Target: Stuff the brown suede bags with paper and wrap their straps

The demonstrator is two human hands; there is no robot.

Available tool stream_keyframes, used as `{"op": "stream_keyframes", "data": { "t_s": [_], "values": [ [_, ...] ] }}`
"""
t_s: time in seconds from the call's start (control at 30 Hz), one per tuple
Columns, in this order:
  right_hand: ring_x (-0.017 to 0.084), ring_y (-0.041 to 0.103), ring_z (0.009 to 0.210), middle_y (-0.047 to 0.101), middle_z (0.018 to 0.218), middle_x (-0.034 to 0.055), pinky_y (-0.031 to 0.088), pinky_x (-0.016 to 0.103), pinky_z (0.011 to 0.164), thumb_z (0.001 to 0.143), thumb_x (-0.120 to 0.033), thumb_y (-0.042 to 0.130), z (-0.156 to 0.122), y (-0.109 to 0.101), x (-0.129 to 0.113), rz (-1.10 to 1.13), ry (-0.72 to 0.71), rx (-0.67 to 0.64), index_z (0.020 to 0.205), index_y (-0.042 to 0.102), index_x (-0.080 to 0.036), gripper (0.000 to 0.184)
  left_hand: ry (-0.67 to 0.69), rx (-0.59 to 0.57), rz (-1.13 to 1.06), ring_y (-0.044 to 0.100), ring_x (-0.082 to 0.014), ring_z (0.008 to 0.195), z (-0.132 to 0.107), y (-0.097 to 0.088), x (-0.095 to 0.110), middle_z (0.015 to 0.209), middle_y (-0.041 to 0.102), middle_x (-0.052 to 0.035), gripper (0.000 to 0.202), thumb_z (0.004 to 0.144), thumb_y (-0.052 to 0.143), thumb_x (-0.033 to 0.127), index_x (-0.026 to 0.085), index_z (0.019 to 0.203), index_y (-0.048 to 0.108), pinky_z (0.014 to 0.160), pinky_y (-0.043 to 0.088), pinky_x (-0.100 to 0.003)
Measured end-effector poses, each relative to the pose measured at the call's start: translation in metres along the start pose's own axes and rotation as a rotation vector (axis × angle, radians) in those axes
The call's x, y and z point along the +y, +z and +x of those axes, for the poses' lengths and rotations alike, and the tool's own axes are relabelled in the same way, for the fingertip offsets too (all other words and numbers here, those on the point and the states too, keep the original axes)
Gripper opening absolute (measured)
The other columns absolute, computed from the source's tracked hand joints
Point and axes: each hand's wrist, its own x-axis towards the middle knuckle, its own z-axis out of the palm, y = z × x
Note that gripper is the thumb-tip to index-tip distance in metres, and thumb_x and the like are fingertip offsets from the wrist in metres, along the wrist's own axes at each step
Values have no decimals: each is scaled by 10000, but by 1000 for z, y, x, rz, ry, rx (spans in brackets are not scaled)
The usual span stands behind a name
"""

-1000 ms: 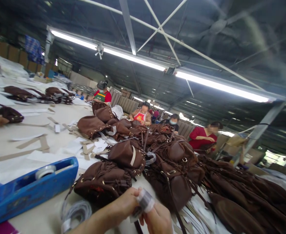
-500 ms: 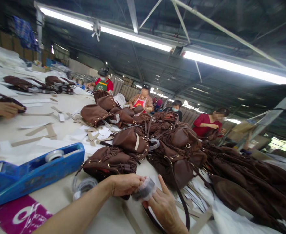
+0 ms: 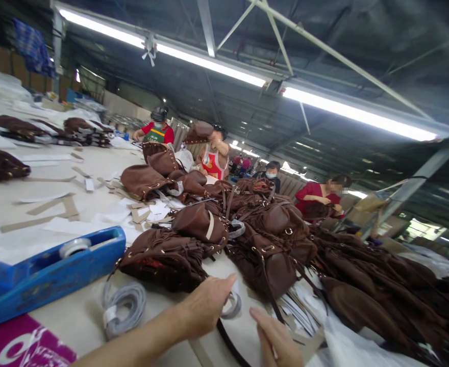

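bag [image 3: 163, 257] just past left fingers [image 3: 224, 283]: dark brown | cord coil [image 3: 123, 306] beside them: grey | tape dispenser [image 3: 52, 272]: bright blue | sheet [image 3: 18, 349]: magenta, white print

head cam | worn on the person's head | faces forward along worktop [image 3: 79, 318], pitched up to strip lights [image 3: 354, 115] | close on left hand [image 3: 205, 306], right hand [image 3: 278, 340] at bottom edge
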Motion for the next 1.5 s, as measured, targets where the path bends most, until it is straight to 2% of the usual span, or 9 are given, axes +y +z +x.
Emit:
{"op": "stream_keyframes", "data": {
  "t_s": [0.1, 0.2, 0.27, 0.43, 0.6, 0.73, 0.93, 1.23, 1.5],
  "values": [
    [200, 656, 794, 740, 924, 62, 528, 266, 660, 833, -466, 640, 12, -1, -32, 258, 492, 102, 929, 746, -236, 271, 181, -26, 235, 526, -277, 1040, -2, 6, 1, 1150, 573, -146, 901, 698, 445, 1, 121, 1484, 19, 984, 393, -454],
    [60, 391, 445, 614, 632, 15, 247, 169, 365, 711, -631, 679, 33, 6, -65, 560, 776, -98, 708, 664, -157, 474, 287, -12, 320, 538, -263, 1042, -3, 8, 2, 1118, 588, -115, 911, 732, 413, 0, 148, 1487, -75, 1060, 318, -503],
    [19, 247, 399, 478, 529, -57, 95, 157, 361, 616, -623, 756, 42, 11, -74, 746, 910, -216, 641, 560, -155, 508, 329, -10, 353, 556, -251, 995, -4, 7, 2, 1055, 603, -93, 886, 745, 414, 11, 149, 1492, -43, 1075, 303, -510],
    [10, 184, 376, 312, 464, -140, 46, 147, 381, 579, -407, 838, 46, 21, -70, 939, 1017, -322, 624, 437, -194, 456, 373, -54, 391, 571, -224, 933, -5, -1, 5, 966, 619, -79, 731, 821, 405, 46, 108, 1489, 112, 1099, 278, -490],
    [10, 146, 384, 281, 463, -156, 43, 158, 388, 554, -374, 847, 44, 33, -75, 1025, 960, -256, 656, 434, -199, 460, 286, 3, 338, 516, -216, 1110, -15, -23, 23, 1149, 598, -88, 571, 885, 390, 55, 223, 1429, 346, 1107, 255, -483],
    [9, 154, 402, 313, 477, -142, 62, 174, 398, 515, -498, 851, 32, 51, -96, 1068, 869, -152, 659, 452, -189, 524, -172, 337, 25, 558, -218, 968, -48, -37, 49, 992, 632, -83, 277, 912, 406, 167, 184, 1016, 662, 930, 425, -377],
    [26, 209, 426, 341, 503, -122, 122, 181, 413, 589, -598, 784, 0, 92, -125, 1052, 813, -84, 768, 572, -153, 524, -574, 422, -483, 568, -233, 916, -99, -11, 62, 939, 657, -61, 287, 838, 529, 402, 180, 906, 699, 812, 427, -308],
    [81, 423, 429, 531, 555, -40, 237, 176, 374, 644, -657, 708, -13, 116, -129, 861, 710, -106, 745, 579, -179, 505, -595, 592, -344, 535, -250, 872, -111, 28, 48, 832, 619, -73, 272, 884, 438, 345, 183, 769, 623, 804, 405, -356],
    [198, 616, 751, 658, 788, 39, 462, 279, 681, 882, -285, 476, -1, 87, -140, 250, 294, -226, 772, 645, -206, 216, -535, 639, 59, 473, -237, 784, -111, 27, 43, 759, 540, -63, 246, 902, 361, 269, 212, 684, 459, 724, 350, -366]
  ]
}}
